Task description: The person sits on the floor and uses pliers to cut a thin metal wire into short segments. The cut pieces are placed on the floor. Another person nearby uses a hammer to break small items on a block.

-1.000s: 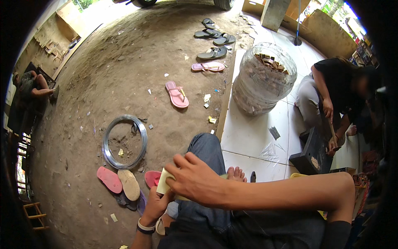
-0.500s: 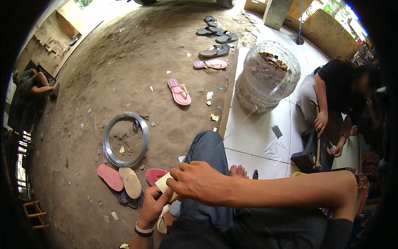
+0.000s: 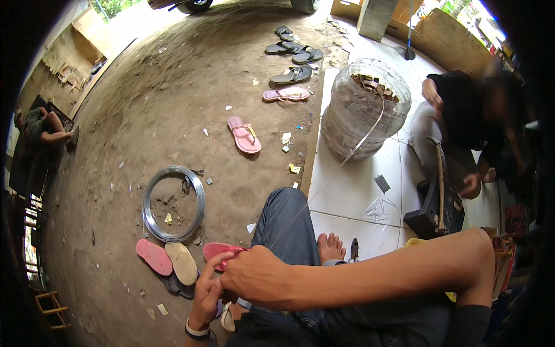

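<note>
My right hand (image 3: 254, 277) is closed, its back toward me, over the fingers of my left hand (image 3: 205, 298) in front of my left knee. The left fingers are bent and pressed against the right hand. Whatever lies between them is hidden. A thin, clear strand (image 3: 289, 221) runs from the hands up across my knee. Just beyond my fingers, a red-pink sandal (image 3: 217, 252) rests on the dirt, partly covered by them. A pink sole (image 3: 154, 257) and a beige sole (image 3: 181, 264) lie left of it.
A wire coil (image 3: 147, 202) lies on the dirt. On the white tiles stand a clear plastic drum (image 3: 352, 130) holding small blocks, pliers (image 3: 354, 248) and scattered thin strips (image 3: 378, 211). A co-worker (image 3: 457, 110) sits at right by a black block (image 3: 430, 214); sandals (image 3: 292, 75) line the tile edge.
The pale yellow piece between my hands has gone out of sight. My right hand has turned and dropped slightly. The co-worker's hand has lifted off the wooden stick.
</note>
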The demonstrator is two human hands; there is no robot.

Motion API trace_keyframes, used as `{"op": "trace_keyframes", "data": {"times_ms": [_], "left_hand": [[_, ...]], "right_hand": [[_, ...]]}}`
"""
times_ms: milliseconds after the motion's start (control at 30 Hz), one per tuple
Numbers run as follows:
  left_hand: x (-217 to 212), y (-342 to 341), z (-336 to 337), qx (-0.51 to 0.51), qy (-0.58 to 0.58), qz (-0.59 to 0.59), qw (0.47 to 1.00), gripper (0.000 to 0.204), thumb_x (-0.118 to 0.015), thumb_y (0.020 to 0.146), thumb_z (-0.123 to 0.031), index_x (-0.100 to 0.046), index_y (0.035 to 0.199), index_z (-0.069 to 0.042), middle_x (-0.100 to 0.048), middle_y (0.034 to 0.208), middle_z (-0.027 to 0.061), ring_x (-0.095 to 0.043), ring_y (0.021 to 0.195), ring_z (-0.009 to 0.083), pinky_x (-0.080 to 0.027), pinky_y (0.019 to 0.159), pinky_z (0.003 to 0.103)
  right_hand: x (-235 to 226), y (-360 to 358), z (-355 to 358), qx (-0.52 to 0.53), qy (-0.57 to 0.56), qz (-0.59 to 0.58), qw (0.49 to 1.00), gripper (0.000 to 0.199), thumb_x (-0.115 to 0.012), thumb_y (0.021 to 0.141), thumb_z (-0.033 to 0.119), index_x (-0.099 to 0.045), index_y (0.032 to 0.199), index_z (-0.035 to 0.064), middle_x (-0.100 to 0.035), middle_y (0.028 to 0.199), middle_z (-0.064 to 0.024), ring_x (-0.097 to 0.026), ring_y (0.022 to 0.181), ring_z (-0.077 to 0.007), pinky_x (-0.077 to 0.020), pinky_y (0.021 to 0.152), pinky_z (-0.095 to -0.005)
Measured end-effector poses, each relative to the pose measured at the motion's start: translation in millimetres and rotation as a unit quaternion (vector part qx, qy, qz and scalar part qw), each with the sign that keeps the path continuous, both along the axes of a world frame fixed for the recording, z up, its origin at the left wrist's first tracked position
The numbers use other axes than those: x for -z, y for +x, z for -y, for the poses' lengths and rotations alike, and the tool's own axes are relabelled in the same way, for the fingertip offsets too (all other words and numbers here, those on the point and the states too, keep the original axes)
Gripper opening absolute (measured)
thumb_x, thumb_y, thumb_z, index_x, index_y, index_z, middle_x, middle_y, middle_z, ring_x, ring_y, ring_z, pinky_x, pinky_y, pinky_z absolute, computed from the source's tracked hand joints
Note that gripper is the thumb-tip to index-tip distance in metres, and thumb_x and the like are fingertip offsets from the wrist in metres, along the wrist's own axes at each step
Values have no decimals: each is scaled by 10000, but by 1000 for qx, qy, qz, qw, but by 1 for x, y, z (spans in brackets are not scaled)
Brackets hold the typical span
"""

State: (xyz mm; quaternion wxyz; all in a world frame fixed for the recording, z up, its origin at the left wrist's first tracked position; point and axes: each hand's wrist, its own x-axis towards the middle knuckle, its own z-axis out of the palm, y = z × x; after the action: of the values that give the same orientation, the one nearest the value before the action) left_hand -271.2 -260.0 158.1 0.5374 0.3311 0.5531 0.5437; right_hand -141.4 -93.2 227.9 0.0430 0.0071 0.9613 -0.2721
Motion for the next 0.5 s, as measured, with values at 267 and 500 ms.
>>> {"op": "trace_keyframes", "data": {"times_ms": [267, 500], "left_hand": [[27, -34, 49, 56, -54, -97, 992, 384, -664, 1033, -327, -669, 1116, 48, -626, 717, 20, -533, 628, 86, -409, 588, 245], [23, -17, 44, -19, 23, -290, 957, 484, -660, 1033, -332, -612, 729, 42, -579, 577, 42, -531, 534, 99, -390, 511, 280]], "right_hand": [[-1, -16, 7, 20, 46, 101, 994, 191, -762, 803, 234, -817, 924, 97, -785, 936, -113, -776, 872, -283, -586, 625, -404], [4, -19, 17, -32, 44, 20, 998, 140, -736, 784, 197, -774, 833, 72, -751, 813, -128, -756, 742, -277, -555, 554, -432]]}}
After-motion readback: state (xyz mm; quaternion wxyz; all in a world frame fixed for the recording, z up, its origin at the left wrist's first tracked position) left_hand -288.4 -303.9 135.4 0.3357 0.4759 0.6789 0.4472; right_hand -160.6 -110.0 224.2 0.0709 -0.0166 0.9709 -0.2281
